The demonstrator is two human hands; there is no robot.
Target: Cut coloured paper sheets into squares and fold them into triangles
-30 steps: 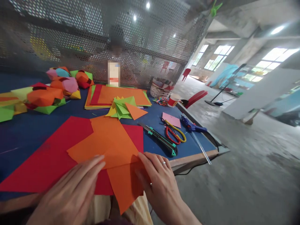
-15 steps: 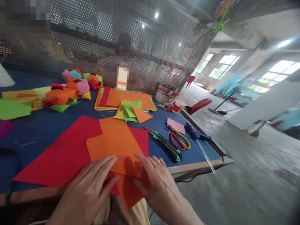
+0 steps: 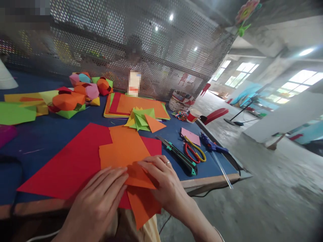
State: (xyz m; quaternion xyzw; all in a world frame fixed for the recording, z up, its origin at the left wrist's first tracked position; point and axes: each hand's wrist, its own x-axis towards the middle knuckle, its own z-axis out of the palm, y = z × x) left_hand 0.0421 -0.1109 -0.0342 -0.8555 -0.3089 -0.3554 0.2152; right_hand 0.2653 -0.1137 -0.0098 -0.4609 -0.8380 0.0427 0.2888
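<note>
A sheet of orange paper (image 3: pixel 117 153) lies over a larger red sheet (image 3: pixel 73 164) at the table's front edge. Another orange piece (image 3: pixel 142 208) hangs below it past the edge. My left hand (image 3: pixel 101 195) has its fingers together on the orange paper's near left edge, its thumb mostly hidden. On the paper's right side my right hand (image 3: pixel 164 179) bends its fingers over the top, with the thumb out of sight beneath. Right of the red sheet lie a utility knife (image 3: pixel 178 156) and red-and-yellow-handled scissors (image 3: pixel 194 151).
A blue glue gun (image 3: pixel 212 144) and a pink paper (image 3: pixel 191 136) lie near the right edge. Behind are a stack of coloured paper (image 3: pixel 141 105), green folded pieces (image 3: pixel 142 118), paper balls (image 3: pixel 68 102), a basket (image 3: pixel 180 101) and a paper cup (image 3: pixel 193 115). A perforated metal screen (image 3: pixel 156 64) stands behind.
My right hand has moved up and left over the orange paper, its fingers more bent. The paper's left edge has shifted slightly right. My left hand has closed further, hiding its thumb.
</note>
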